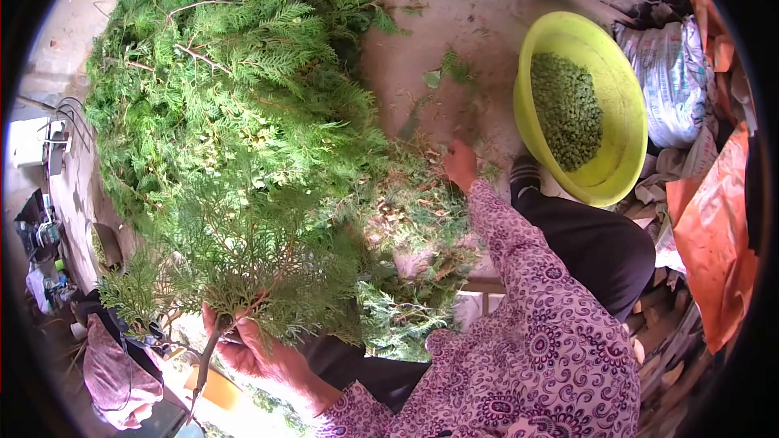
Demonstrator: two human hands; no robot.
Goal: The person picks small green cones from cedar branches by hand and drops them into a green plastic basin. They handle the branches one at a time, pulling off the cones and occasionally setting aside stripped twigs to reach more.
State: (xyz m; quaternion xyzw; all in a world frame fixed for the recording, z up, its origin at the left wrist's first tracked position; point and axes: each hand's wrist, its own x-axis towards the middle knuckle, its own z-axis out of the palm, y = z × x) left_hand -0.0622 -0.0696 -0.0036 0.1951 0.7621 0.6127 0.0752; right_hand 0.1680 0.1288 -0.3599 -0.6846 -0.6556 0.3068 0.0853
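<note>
A leafy evergreen branch [272, 264] is held up at the lower left, its brown stem pointing down. My left hand [260, 353] is closed round that stem, just below the foliage. Right of the middle, my right hand [461, 164] reaches down over loose clippings [414, 203] on the floor; its fingers are too small and blurred to read. A large heap of green branches [235, 73] fills the upper left. The yellow-green basin [625, 105] to the right holds small green cones or berries [564, 109] and is tilted in view.
A white sack [669, 73] and an orange plastic sheet [714, 227] lie at the right, near chopped wood [665, 316]. My bent knee [625, 251] is just below the basin. Patterned cloth [118, 373] shows at the lower left.
</note>
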